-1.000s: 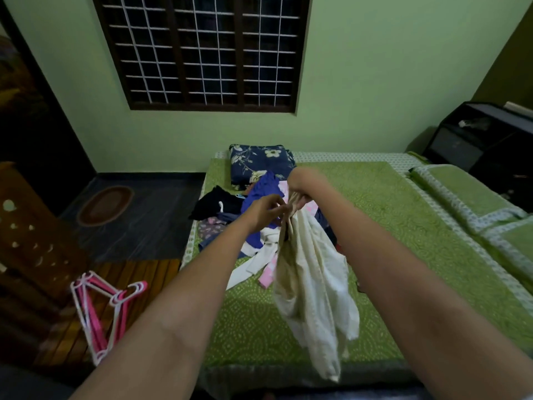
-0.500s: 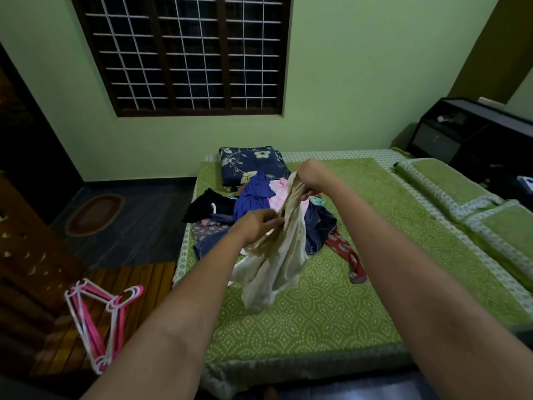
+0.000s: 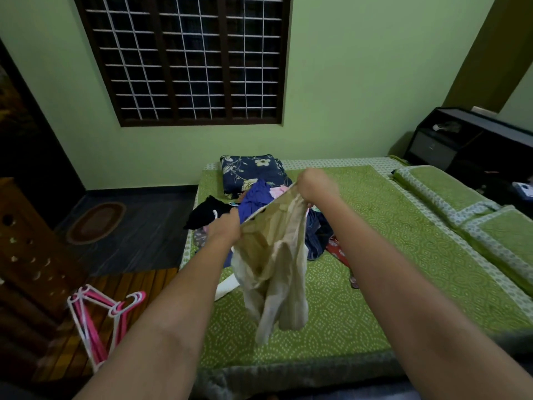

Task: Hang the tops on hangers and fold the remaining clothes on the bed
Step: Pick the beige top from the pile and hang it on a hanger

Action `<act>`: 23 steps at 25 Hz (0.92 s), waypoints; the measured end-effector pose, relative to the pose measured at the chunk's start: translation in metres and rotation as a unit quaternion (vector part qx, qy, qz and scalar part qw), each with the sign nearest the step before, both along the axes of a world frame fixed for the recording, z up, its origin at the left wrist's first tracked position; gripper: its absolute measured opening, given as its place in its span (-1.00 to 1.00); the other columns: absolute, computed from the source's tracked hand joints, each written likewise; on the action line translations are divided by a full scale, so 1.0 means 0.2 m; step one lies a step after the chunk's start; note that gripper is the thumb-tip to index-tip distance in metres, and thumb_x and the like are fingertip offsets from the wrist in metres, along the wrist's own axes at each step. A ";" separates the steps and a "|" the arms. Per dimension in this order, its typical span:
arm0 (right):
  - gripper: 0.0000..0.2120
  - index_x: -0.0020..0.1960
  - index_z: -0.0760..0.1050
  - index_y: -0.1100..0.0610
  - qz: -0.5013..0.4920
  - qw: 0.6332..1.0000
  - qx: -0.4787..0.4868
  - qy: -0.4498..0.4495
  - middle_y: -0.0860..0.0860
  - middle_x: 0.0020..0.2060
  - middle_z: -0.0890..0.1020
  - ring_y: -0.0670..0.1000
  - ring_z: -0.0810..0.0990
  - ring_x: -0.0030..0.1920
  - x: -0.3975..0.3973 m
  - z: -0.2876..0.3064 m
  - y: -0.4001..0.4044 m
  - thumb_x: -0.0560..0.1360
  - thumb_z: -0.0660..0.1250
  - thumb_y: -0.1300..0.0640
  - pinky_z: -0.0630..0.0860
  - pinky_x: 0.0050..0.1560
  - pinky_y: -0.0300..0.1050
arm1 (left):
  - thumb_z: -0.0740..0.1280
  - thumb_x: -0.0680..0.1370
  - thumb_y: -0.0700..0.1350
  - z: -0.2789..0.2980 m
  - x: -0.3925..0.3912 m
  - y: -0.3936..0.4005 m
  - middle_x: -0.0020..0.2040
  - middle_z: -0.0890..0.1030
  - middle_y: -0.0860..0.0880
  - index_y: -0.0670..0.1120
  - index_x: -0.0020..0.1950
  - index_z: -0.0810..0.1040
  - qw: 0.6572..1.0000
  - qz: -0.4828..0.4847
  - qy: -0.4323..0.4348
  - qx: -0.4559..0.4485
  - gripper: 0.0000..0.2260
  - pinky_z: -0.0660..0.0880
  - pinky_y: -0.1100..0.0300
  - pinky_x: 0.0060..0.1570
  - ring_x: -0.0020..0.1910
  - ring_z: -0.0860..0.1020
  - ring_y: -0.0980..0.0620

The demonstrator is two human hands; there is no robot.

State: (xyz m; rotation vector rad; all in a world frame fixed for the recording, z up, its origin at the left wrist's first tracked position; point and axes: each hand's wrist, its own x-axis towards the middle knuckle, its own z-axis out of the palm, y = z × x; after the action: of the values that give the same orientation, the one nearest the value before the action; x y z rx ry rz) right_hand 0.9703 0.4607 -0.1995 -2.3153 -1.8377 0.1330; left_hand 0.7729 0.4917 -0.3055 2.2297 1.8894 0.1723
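Hands both grip our cream garment (image 3: pixel 274 264): left hand (image 3: pixel 223 229) low and near, right hand (image 3: pixel 315 186) higher and farther, its top edge slanting between them, the rest hanging over the bed (image 3: pixel 375 269). Hangers (image 3: pixel 98 316) lie left on the floor, nearer our left hand.

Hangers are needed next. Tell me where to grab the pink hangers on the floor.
Grip the hooks at the raised end of the pink hangers, coming from above. The hooks bunch together there, so one of the hands can lift them all.
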 end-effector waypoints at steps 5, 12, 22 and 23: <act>-0.65 0.35 0.41 0.19 -0.128 0.944 -0.288 -0.092 0.12 0.30 0.47 0.19 0.49 0.25 0.12 -0.25 -0.15 0.59 0.17 0.15 0.47 0.11 0.07 | 0.16 0.57 -0.27 -0.03 -0.14 0.00 0.19 0.52 -0.19 -0.19 0.28 0.49 0.985 -0.005 0.126 -0.117 -0.70 0.49 0.08 -0.04 0.07 0.57 -0.15; -0.62 0.28 0.41 0.22 -0.103 0.937 -0.325 -0.077 0.12 0.18 0.47 0.16 0.49 0.16 0.17 -0.13 -0.05 0.50 0.36 0.16 0.45 0.05 0.01 | 0.25 0.57 -0.04 0.29 -0.11 0.18 -0.09 0.51 -0.05 -0.04 0.35 0.48 0.890 -0.044 0.208 -0.403 -0.66 0.36 0.23 -0.27 -0.36 0.41 0.06; -0.71 0.27 0.37 0.32 -0.135 0.911 -0.245 0.302 0.20 -0.01 0.65 0.02 0.56 -0.48 0.37 -0.40 0.92 0.65 0.03 0.22 0.45 -0.50 -0.24 | 0.17 0.60 -0.17 0.07 0.23 0.94 0.00 0.65 -0.23 -0.33 0.16 0.51 0.925 0.144 -0.261 -0.235 -0.73 0.57 0.14 -0.11 -0.14 0.66 -0.08; -0.66 0.38 0.32 0.24 -0.149 0.893 -0.196 0.376 0.19 0.14 0.55 0.03 0.56 -0.34 0.37 -0.49 1.00 0.63 0.10 0.19 0.47 -0.36 -0.19 | 0.22 0.60 -0.12 0.01 0.28 1.00 0.21 0.57 -0.21 -0.27 0.33 0.43 0.919 0.145 -0.298 -0.212 -0.65 0.48 0.11 0.09 0.13 0.57 -0.13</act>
State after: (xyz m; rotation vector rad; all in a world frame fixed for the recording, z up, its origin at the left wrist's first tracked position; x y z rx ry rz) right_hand 1.0449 0.6615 -0.2971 -2.2446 -1.1194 1.2539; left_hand 0.8290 0.6911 -0.3045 1.3972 1.6880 0.3946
